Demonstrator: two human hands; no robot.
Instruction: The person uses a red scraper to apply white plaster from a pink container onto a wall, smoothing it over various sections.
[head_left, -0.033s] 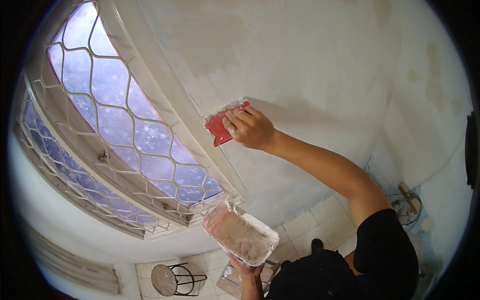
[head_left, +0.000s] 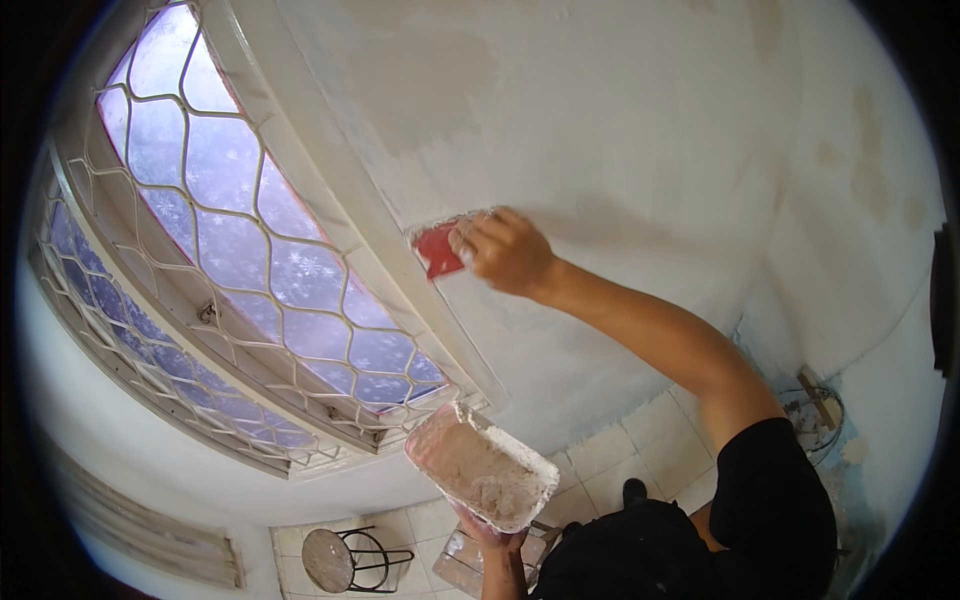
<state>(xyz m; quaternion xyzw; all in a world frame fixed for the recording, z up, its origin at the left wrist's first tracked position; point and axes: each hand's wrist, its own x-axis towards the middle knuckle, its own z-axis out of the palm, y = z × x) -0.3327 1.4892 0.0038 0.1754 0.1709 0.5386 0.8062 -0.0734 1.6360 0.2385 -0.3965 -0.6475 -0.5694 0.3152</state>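
Note:
My right hand (head_left: 512, 255) grips a red putty spreader (head_left: 437, 248), its far edge crusted with pale putty. The spreader lies against the pale plastered wall (head_left: 620, 130), beside the window frame; that hand is slightly blurred. Low in the view, my left hand (head_left: 492, 530) holds a rectangular tub (head_left: 425, 430) from beneath, most of its fingers hidden under it. Beige putty (head_left: 480, 470) fills the tub, and dried putty coats its rim.
Left of the wall is a window with a wavy metal grille (head_left: 215, 212). A round stool (head_left: 328, 560) stands on the tiled floor (head_left: 600, 455), near a spattered board-like surface (head_left: 462, 560). At lower right is a bucket (head_left: 835, 425) beside the wall.
My right hand and the spreader have shifted very slightly, and less of the red blade shows now. The left hand and tub have stayed in place.

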